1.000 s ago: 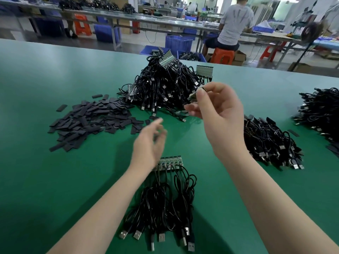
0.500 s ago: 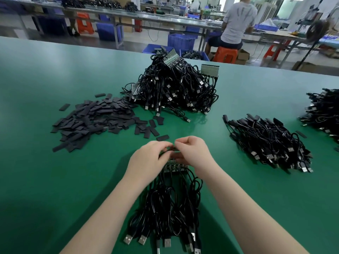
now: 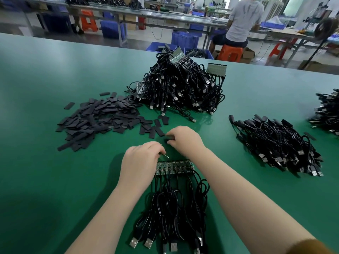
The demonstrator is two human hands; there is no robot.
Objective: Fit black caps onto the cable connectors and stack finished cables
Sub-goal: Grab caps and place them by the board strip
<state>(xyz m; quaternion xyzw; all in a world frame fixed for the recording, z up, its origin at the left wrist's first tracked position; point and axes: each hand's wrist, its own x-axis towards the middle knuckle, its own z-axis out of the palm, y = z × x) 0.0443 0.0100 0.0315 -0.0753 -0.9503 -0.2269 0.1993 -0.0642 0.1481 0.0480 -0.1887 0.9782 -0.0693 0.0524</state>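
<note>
A green circuit strip with several black USB cables attached lies on the green table in front of me. My left hand sits at the strip's left end, fingers curled round a small piece whose thin metal tip sticks out. My right hand is just beyond the strip, at the near edge of the loose black caps. Its fingertips pinch a black cap. What lies under either palm is hidden.
A tall heap of black cables with strips stands behind the caps. A lower stack of cables lies to the right, another pile at the far right edge. A person sits at a bench beyond the table.
Both hands came down from in front of the heap to the strip. They met above it, then my right hand moved forward to the loose caps while my left stayed.
</note>
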